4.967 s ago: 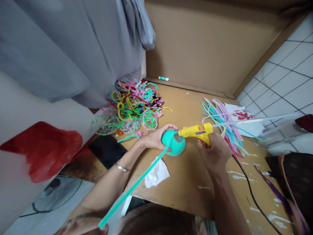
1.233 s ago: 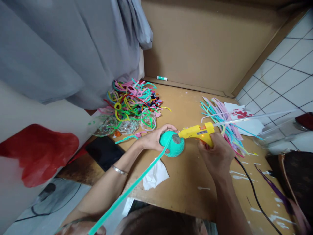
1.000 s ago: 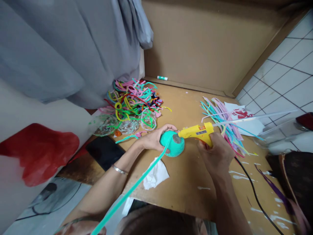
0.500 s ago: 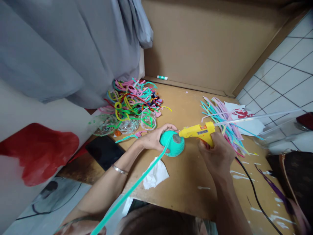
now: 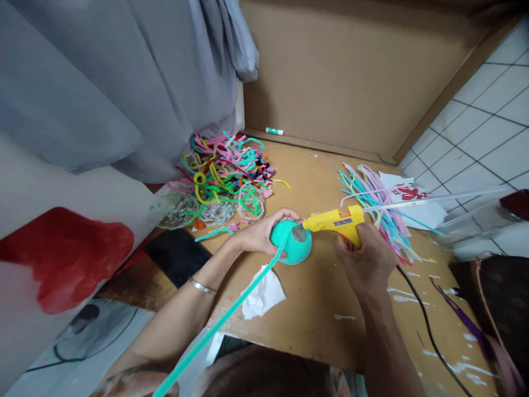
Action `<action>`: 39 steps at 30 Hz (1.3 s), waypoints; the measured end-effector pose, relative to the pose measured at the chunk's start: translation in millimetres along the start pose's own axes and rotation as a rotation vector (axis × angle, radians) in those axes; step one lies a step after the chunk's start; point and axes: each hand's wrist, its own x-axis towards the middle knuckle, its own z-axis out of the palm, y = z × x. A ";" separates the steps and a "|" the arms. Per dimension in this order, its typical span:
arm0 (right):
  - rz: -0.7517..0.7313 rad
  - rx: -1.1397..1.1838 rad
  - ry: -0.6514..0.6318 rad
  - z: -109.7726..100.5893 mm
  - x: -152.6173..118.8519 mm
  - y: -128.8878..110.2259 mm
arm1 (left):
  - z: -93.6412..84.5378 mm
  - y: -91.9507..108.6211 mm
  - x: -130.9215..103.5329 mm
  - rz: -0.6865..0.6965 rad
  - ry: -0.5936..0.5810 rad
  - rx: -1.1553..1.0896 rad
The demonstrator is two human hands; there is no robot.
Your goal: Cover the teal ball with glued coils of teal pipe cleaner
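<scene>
A round teal ball (image 5: 296, 251), with a greyish uncovered patch at its upper right, is gripped by my left hand (image 5: 259, 234) from the left. From its front a long teal strip (image 5: 223, 320) runs down toward the lower left edge of the view. My right hand (image 5: 366, 253) is wrapped round the handle of a yellow glue gun (image 5: 333, 221). The gun's nozzle points left, at the rim of the uncovered patch. A long clear stick sticks out of the gun's back end. A crumpled white tissue (image 5: 263, 296) lies below the ball.
Colourful fuzzy stems (image 5: 223, 165) are heaped at the back left, beside wrapped clear balls (image 5: 219, 212). Another bundle of stems (image 5: 380, 204) lies right. A black phone (image 5: 177, 257) is near my left forearm. A black cord (image 5: 430, 325) and a brown bag (image 5: 504, 303) are at the right.
The glue gun has shifted very slightly, its clear stick tilting a little lower at the far end. The ball and my left hand look the same.
</scene>
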 end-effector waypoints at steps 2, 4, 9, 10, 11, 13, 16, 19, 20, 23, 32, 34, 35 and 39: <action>-0.011 0.006 -0.014 0.4 -0.3 -0.7 | -0.2 -1.2 -0.2 -0.008 0.000 0.007; -0.008 0.018 -0.025 0.8 -0.2 -1.0 | -0.5 -2.3 -0.2 -0.006 -0.001 0.007; 0.085 0.095 -0.040 3.2 3.9 1.3 | -1.0 -4.4 0.3 0.014 -0.008 -0.021; 0.109 0.118 -0.052 4.2 4.7 2.8 | -1.0 -4.6 0.3 0.011 -0.008 -0.025; 0.139 0.138 -0.069 5.4 4.9 5.0 | -1.0 -4.7 0.2 0.008 -0.008 -0.029; 0.215 0.165 -0.111 8.4 2.7 12.6 | -0.8 -4.2 -0.3 -0.006 -0.014 -0.050; 0.338 0.110 -0.123 14.3 -8.7 33.7 | -0.2 -2.0 -1.5 -0.018 -0.017 -0.069; 0.390 -0.042 -0.060 21.0 -25.9 60.9 | 0.1 -0.2 -2.2 -0.036 -0.010 -0.070; 0.401 -0.071 -0.055 23.2 -31.3 68.9 | 0.1 -0.2 -2.2 -0.040 -0.011 -0.070; 0.462 -0.165 -0.161 28.3 -41.6 83.7 | 0.7 -1.6 -1.9 -0.037 -0.011 -0.090; 0.189 -0.522 -0.215 8.6 -42.5 51.1 | 2.9 -6.4 0.2 -0.015 -0.002 -0.173; 0.012 -0.372 -0.107 -4.4 -42.8 21.5 | 2.8 -5.7 0.5 -0.006 -0.001 -0.162; -0.085 -0.262 -0.099 -10.9 -42.5 3.0 | 2.7 -5.3 0.5 0.001 -0.006 -0.152; -0.398 0.053 -0.120 -26.7 -34.2 -70.1 | 2.5 -4.8 0.0 0.034 -0.025 -0.092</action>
